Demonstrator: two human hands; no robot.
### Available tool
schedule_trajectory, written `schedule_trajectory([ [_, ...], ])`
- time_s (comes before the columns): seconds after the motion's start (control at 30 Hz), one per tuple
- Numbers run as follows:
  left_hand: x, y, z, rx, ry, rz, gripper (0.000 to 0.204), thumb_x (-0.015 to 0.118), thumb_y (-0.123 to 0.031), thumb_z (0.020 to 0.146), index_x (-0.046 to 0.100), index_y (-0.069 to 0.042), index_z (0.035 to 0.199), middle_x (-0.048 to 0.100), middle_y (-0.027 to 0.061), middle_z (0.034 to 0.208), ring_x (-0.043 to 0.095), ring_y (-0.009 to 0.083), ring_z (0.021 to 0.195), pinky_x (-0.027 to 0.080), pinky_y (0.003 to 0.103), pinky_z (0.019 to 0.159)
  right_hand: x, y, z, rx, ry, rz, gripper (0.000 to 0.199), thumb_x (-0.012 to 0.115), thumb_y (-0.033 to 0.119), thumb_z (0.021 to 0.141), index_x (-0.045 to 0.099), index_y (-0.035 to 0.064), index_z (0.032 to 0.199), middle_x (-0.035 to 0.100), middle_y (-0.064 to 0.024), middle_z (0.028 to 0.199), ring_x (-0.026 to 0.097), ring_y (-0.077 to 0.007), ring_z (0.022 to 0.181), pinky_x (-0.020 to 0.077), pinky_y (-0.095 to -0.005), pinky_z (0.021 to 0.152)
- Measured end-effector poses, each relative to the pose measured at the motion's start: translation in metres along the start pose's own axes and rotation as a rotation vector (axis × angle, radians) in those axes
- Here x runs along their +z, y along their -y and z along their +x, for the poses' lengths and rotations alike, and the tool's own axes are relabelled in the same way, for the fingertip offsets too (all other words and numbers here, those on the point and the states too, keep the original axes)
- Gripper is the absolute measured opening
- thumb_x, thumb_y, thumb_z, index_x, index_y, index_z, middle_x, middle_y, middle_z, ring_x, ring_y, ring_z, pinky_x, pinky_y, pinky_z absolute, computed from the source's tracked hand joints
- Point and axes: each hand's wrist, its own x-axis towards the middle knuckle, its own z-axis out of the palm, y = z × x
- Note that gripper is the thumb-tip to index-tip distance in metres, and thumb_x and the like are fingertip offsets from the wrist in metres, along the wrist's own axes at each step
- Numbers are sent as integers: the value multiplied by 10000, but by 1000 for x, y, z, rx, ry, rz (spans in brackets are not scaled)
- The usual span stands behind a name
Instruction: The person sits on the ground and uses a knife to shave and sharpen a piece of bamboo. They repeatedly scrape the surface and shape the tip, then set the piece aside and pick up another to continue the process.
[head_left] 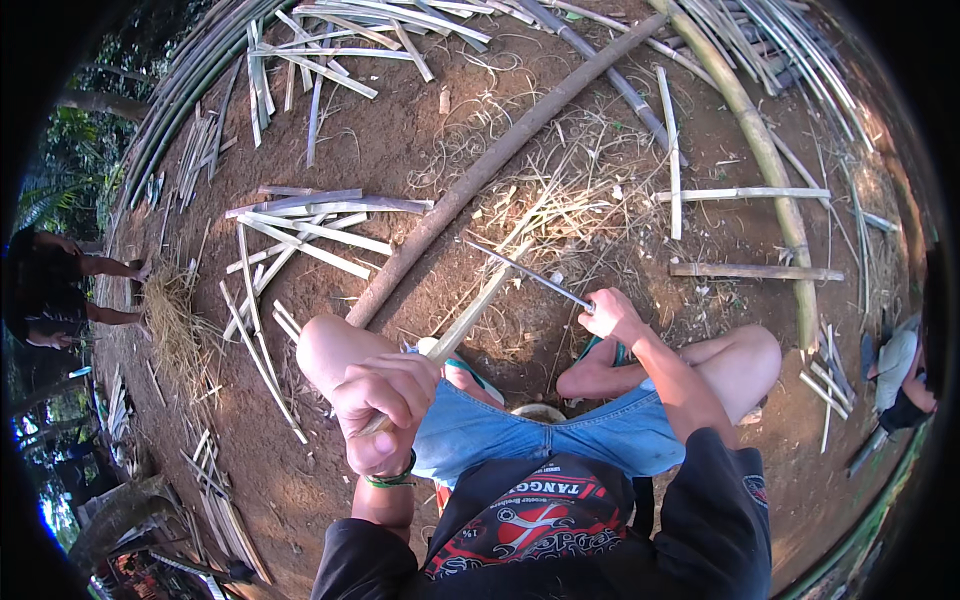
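Note:
My left hand [382, 405] is closed around the near end of a pale bamboo strip [474, 316], which slants up and away to the right from my lap. In my closed right hand [612, 318] is a long thin-bladed knife [540, 279], its tip pointing to the far left. The blade crosses the strip near its far end; whether the edge touches the strip or lies just above it, I cannot tell. Past the blade, thin bamboo slivers [545, 205] fan out over a heap of shavings [590, 205]. My fingers hide most of the knife's handle.
A long brown pole [500, 150] lies diagonally across the dirt ahead. Split bamboo strips [310, 235] are piled on the left, with more pieces [745, 194] on the right near a curved bamboo pole [775, 170]. One person [60, 285] is at the far left, another [900, 375] at the far right.

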Motion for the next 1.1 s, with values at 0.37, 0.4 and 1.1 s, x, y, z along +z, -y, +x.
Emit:
schedule_trajectory([
  [0.37, -4, 3, 0, 7, 53, -29, 316, 666, -293, 741, 501, -38, 651, 530, 85, 552, 476, 235, 477, 379, 380, 517, 1, -18, 24, 138, 63, -80, 373, 676, 304, 765, 720, 10, 990, 701, -232, 914, 670, -403, 921, 539, -470, 857],
  [0.4, -4, 2, -1, 6, 55, -29, 316, 666, -293, 739, 501, -38, 653, 532, 86, 554, 476, 235, 478, 379, 381, 516, 0, -13, 24, 94, 47, -97, 369, 677, 303, 764, 718, 8, 980, 700, -234, 914, 670, -402, 924, 538, -470, 860],
  [1.1, 0, 2, 2, -2, 2, -21, 309, 669, -287, 718, 501, -39, 642, 520, 79, 538, 468, 228, 473, 376, 382, 524, -1, -2, 13, 76, 67, -99, 360, 664, 314, 781, 720, 2, 953, 697, -245, 923, 674, -403, 924, 540, -462, 864],
])
